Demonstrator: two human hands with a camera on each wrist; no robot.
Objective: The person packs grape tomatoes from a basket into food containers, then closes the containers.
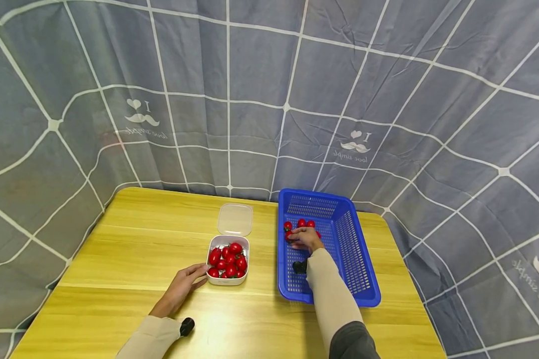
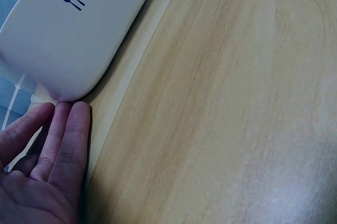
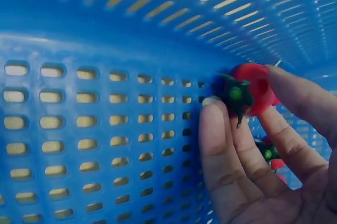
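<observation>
My left hand [image 1: 182,287] rests at the left side of a white plastic container [image 1: 226,282]; its nearly straight fingertips touch the wall low down, also in the left wrist view. Red cherry tomatoes [image 1: 230,259] fill the container. Inside the blue basket [image 1: 284,279], my right hand [image 1: 307,238] pinches one cherry tomato [image 3: 257,86] between thumb and fingers, its green stem end showing in the right wrist view. Several more tomatoes [image 1: 301,223] lie around the hand on the basket floor, some partly hidden by it.
Behind the container lies its translucent lid [image 1: 235,219], flat on the wooden table [image 1: 130,239]. The basket has high, slotted walls around my right hand. A grey checked curtain [image 1: 251,124] hangs along the table's far edge and sides.
</observation>
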